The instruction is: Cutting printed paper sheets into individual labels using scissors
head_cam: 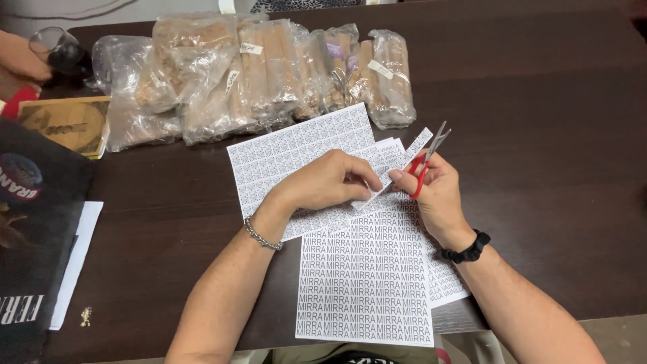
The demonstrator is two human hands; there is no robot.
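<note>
A narrow strip of printed paper (397, 170) runs slantwise between the two hands, above the middle of the dark wooden table (552, 168). The left hand (330, 182) pinches the strip's lower end between thumb and curled fingers, knuckles up, with a metal chain bracelet (261, 236) at its wrist. The right hand (435, 192) is closed around the red handles of a small pair of scissors (426, 160), whose grey blades point up and to the right, slightly parted, just beside the strip's upper end; whether the blades touch the paper cannot be told. A black band (466, 251) circles the right wrist. Under the hands lie several printed sheets: a sheet of small grid labels (290, 155) tilted to the left, a sheet of repeated word labels (364, 283) reaching to the near table edge, and another label sheet (445, 283) partly tucked beneath it on the right. Behind the sheets, near the far side of the table, stands a row of clear plastic bags (263, 74) filled with brownish sticks, some bearing small white tags. At the left edge lie a dark printed bag (34, 222), a white paper (77, 256) under it, and a tan booklet (67, 125). In the far left corner another person's hand (20, 57) rests by a glass (57, 47).
</note>
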